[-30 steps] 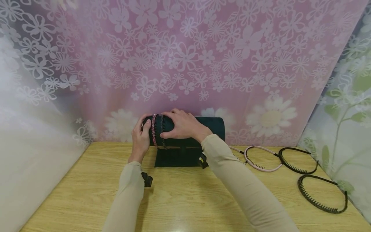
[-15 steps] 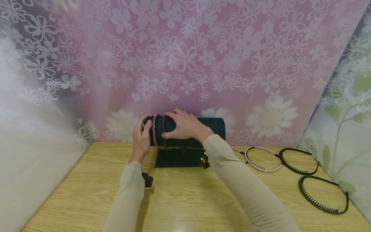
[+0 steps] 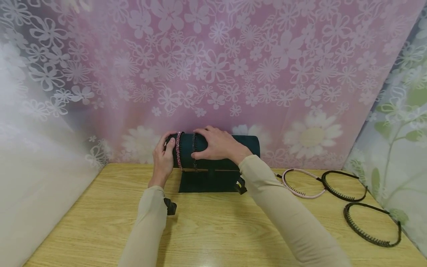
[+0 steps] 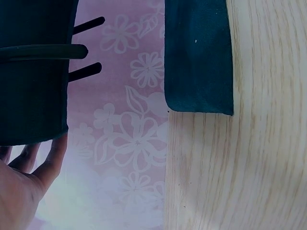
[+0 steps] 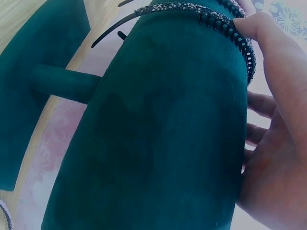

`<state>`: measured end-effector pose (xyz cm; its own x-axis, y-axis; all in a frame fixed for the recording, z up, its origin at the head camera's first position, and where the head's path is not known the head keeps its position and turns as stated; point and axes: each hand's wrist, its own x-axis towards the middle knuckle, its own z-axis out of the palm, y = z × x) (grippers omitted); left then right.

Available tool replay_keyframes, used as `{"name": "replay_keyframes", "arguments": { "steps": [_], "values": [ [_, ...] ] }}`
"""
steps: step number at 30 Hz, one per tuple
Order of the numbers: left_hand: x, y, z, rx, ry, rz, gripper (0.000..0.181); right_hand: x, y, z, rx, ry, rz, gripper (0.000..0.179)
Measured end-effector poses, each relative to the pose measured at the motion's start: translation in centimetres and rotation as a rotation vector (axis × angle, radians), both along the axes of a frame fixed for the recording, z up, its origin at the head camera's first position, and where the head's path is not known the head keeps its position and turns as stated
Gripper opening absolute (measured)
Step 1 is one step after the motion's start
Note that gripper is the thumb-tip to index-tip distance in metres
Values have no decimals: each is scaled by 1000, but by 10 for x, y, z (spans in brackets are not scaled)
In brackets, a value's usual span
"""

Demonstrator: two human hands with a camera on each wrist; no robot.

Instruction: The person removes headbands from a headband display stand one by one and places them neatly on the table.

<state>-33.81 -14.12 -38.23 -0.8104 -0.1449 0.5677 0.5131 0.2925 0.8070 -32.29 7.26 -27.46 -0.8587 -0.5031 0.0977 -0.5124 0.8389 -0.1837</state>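
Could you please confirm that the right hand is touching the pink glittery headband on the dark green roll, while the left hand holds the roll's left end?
Not quite: the right hand is touching the dark glittery headband, as the right wrist view shows. The left hand does hold the left end of the dark green roll.

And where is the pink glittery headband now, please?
In the head view, the pink headband sits over the dark roll near its left end, between the left hand and the black glittery headband.
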Motion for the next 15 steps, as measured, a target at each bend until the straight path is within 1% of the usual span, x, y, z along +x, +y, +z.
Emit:
{"name": "replay_keyframes", "arguments": {
  "steps": [8,15],
  "values": [
    [-1,1,2,-2,14,11,42,2,8,3,6,-9,-8,89],
    [0,1,1,-3,15,20,41,4,14,2,13,0,-3,90]
  ]
}}
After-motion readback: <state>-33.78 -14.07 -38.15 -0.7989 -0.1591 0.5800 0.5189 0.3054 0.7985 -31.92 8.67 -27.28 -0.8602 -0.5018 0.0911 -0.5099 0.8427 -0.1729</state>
